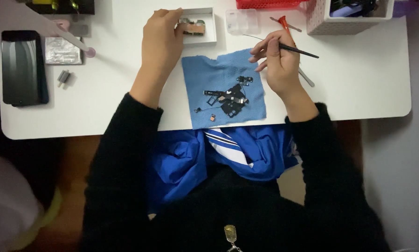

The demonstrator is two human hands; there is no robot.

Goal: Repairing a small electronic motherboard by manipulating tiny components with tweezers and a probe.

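Several black parts (pixel 230 97) already lie on the blue cloth (pixel 218 74) at centre; the left hand (pixel 160 39) pinches a circuit board (pixel 192 26) in the white tray (pixel 209 41) (upper centre), the right hand (pixel 277 63) clamps tweezers (pixel 298 50).

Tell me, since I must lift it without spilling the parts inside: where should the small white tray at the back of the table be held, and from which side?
Probably by its two short end walls, coming from above. The white tray is shallow and lies flat, with a small circuit board inside, so level lifting matters. The left hand already touches its left end; the right end is free, though a clear plastic box sits just beyond it.
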